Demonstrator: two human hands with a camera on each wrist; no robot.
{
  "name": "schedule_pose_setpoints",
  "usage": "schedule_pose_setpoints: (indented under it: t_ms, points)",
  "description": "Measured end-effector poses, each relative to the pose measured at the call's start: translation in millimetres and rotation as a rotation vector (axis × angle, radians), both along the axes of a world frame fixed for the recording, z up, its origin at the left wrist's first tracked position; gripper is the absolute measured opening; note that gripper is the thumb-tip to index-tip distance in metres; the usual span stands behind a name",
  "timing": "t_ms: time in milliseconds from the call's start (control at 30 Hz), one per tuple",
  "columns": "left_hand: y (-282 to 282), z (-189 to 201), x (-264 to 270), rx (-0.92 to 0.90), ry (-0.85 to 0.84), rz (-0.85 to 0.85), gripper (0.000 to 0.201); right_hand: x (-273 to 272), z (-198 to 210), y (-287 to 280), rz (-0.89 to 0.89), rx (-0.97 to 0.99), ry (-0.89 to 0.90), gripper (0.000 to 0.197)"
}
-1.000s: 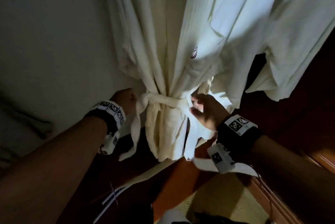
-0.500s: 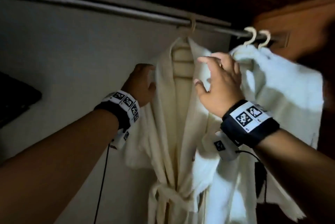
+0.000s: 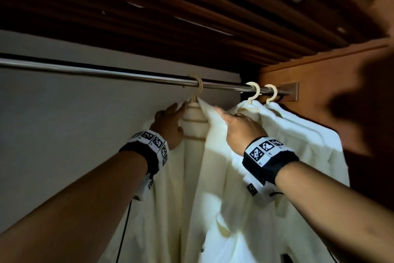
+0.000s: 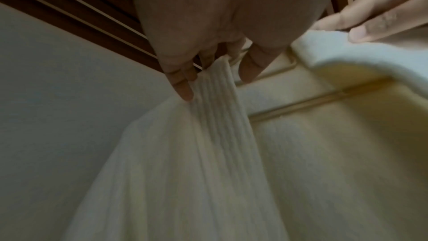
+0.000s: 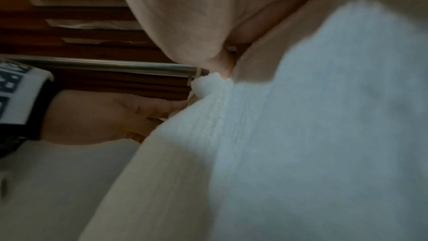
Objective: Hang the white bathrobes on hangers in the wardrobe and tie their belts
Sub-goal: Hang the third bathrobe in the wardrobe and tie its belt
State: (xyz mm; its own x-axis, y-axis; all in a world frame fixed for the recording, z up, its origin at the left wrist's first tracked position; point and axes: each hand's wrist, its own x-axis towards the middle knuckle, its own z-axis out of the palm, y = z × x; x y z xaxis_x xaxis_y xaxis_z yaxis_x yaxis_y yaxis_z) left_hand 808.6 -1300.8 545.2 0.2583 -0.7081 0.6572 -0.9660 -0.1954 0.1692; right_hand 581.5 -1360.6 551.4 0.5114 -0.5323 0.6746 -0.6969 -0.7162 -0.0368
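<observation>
Both hands were up at the collar of the bathrobe [image 3: 204,177] hanging from the rail [image 3: 106,72] inside the wardrobe, likely to square the robe on its hanger [image 3: 195,100] so it would hang evenly.

Left hand [image 3: 170,126]: at the left collar edge just under the hanger hook. Wrist view showed the fingers [image 4: 183,87] and thumb pinching a ribbed fold of the collar [image 4: 217,102], fingers fairly straight, fabric gripped between them.

Right hand [image 3: 241,128]: on the right lapel, fingers reaching toward the hook. Its wrist view showed a bunched bit of white fabric [image 5: 213,85] caught at the fingertips, so it was grasping the lapel edge, though the view was blurred and the palm blocked most of it.

Two more hangers [image 3: 262,94] sat further right on the rail, next to the wooden side panel [image 3: 319,92], carrying more white robe fabric [image 3: 298,135]; whether that was one robe or two, could not tell.

The belt was out of frame, so its state could not be seen. Judged step: collar adjustment on the hanger, both sides pulled together to keep the robe centred and stop it sliding off one shoulder.
</observation>
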Motion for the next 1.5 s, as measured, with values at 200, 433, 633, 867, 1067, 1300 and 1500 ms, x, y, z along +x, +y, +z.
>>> schedule_pose_setpoints:
  t_ms: [200,433,633,867,1067,1300,1500]
  points:
    - [-38.1,9.2,-27.4,0.132,-0.056,-0.042,0.075,-26.0,-2.4,-56.6,-0.031,0.033,-0.066,0.077]
    - [-30.5,-3.7,-31.0,0.095,-0.079,-0.031,0.078,-33.5,-6.3,-75.1,0.021,-0.003,-0.080,0.066]
    - [17.7,-40.9,-24.6,0.045,-0.032,0.003,0.075,-36.9,-58.3,-31.0,0.062,-0.200,-0.136,0.080]
    - [128.1,-154.7,-35.2,0.048,0.185,0.072,0.051,-31.7,-163.3,13.9,0.419,-0.002,0.116,0.046]
    - [264.1,-271.2,-38.5,0.184,0.327,0.239,0.022,-10.5,-239.2,86.2,0.598,0.264,0.271,0.021]
    - [450.2,-329.3,-58.0,0.057,0.612,0.406,0.026,26.0,-278.9,234.1,0.764,0.338,0.351,0.014]
    - [642.0,-332.7,-115.7,0.192,0.640,0.607,0.020,62.8,-295.8,415.6,1.045,0.385,0.456,0.010]
